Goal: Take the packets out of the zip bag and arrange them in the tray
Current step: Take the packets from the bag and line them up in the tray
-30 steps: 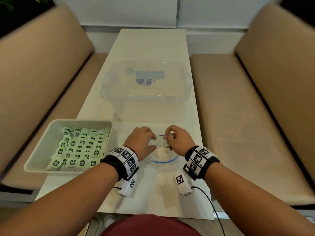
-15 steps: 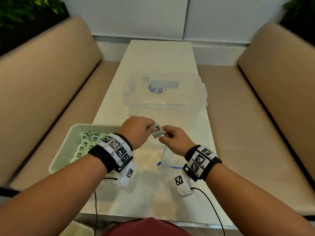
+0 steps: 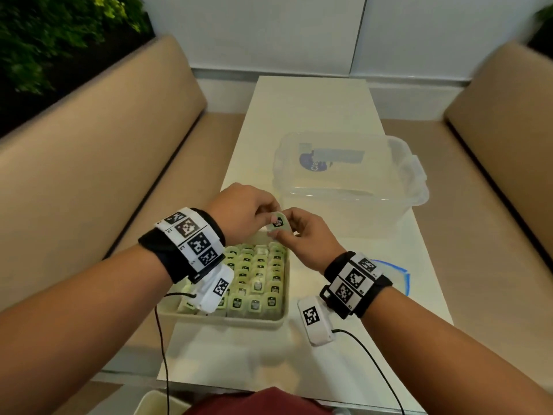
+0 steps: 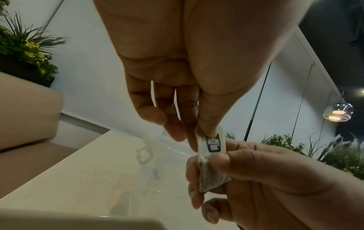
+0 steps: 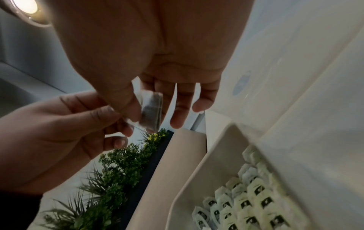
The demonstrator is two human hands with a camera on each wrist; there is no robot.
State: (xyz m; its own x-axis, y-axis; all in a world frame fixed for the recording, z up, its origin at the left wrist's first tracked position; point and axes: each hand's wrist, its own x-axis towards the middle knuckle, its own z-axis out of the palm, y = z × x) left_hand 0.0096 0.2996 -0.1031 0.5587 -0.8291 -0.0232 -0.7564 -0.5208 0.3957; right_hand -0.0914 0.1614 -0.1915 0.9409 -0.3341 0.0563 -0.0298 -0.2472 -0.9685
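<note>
A small pale-green packet (image 3: 278, 224) with a dark label is held in the air between both hands, above the far end of the tray. My left hand (image 3: 270, 218) pinches its top edge, and my right hand (image 3: 284, 232) pinches its lower part. The left wrist view shows the packet (image 4: 212, 149) upright between the two pinches. In the right wrist view its dark filling (image 5: 151, 109) shows through. The cream tray (image 3: 227, 320) holds several rows of standing packets (image 3: 257, 277). The clear zip bag (image 3: 399, 272) with a blue edge lies flat behind my right wrist.
A clear plastic box (image 3: 350, 172) with clip handles stands on the white table (image 3: 299, 115) just beyond the hands. Beige benches (image 3: 104, 175) run along both sides. Thin black cables hang from the wrist cameras over the near table edge.
Both hands left the zip bag with one packet, lifted it and carried it left over the tray. The bag now lies flat on the table.
</note>
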